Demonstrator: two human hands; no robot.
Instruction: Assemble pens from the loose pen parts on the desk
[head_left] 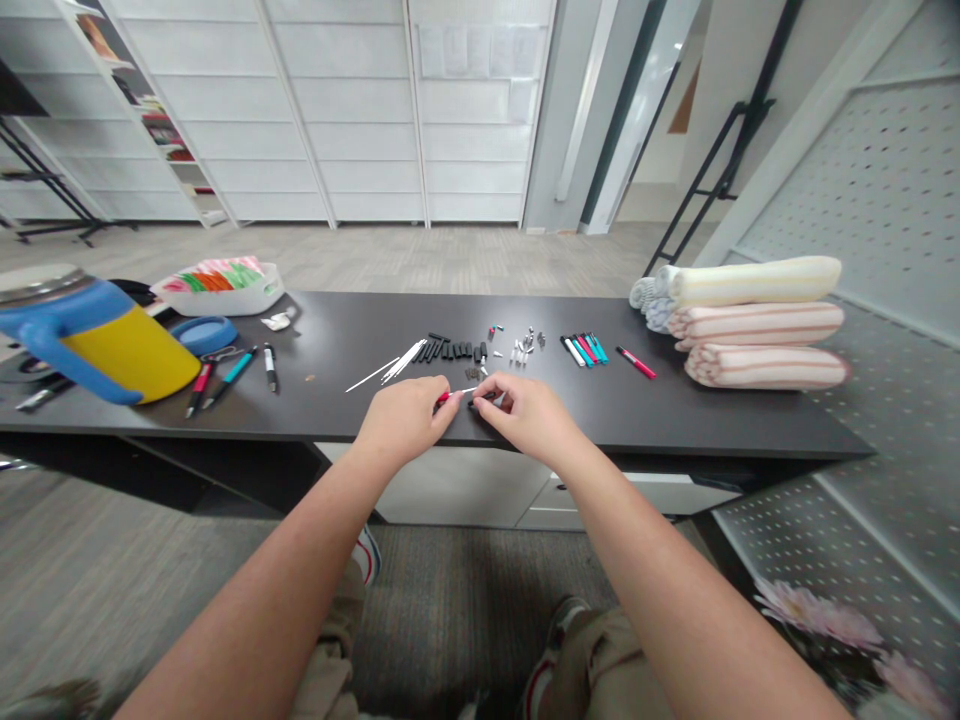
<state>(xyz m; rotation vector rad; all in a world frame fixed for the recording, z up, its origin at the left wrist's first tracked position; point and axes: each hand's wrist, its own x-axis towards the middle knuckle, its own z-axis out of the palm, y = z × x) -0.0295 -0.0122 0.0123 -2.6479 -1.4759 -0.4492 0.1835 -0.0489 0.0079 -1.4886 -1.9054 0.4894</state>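
pen parts [444, 397], any lettering illegible

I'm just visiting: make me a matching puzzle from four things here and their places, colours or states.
1. Left hand
2. Large mug
3. Rolled towels
4. Thin white rods

A. Stacked at the right end of the desk
B. Blue and yellow
C. Pinching a red pen part
D. Lying beside small black pieces

Pairs: 1-C, 2-B, 3-A, 4-D

We see bright, diffuse light, a pale sheen on the dark tabletop [349, 325], shadow on the floor [442, 610] below, softened detail on the small pen parts [459, 351], and wide-angle stretching that slants the mug [142, 345] and the outer white panels [214, 110].
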